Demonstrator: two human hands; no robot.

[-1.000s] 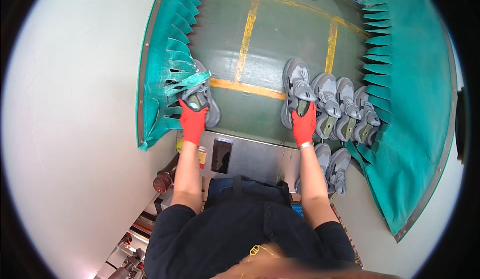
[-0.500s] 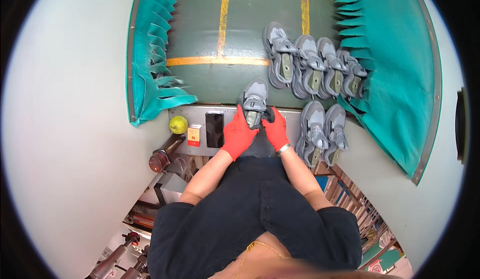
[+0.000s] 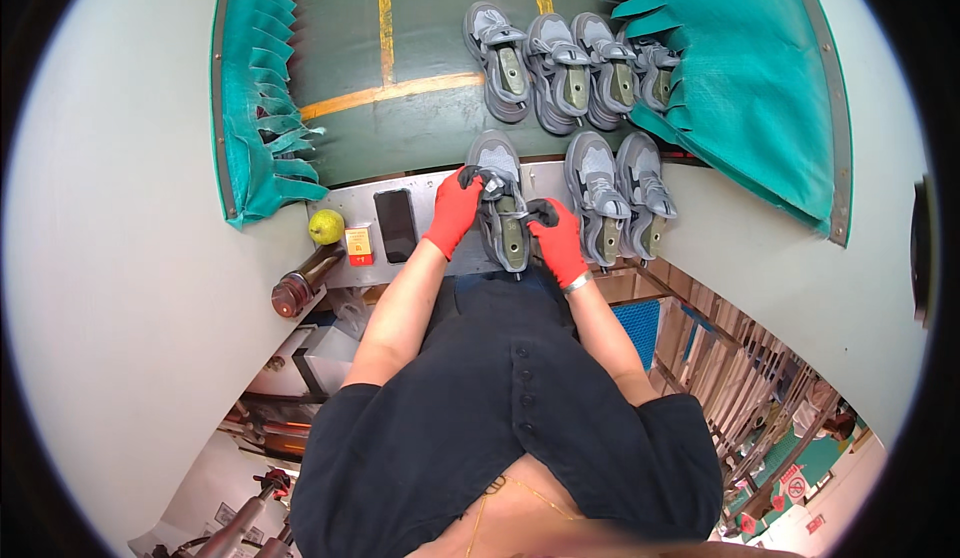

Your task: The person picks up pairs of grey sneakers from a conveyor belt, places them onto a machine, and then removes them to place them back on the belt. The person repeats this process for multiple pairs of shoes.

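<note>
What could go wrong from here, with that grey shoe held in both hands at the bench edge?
1. The grey shoe overhangs the metal ledge toward the person; if the left hand or right hand loosens, it may drop off.
2. The two grey shoes lie close beside the right hand; an elbow swing might nudge them.
3. The black phone, green pear and small box sit near the left hand and could get knocked.

A grey shoe (image 3: pixel 500 203) with an olive insole lies toe-away on the metal ledge.
</note>
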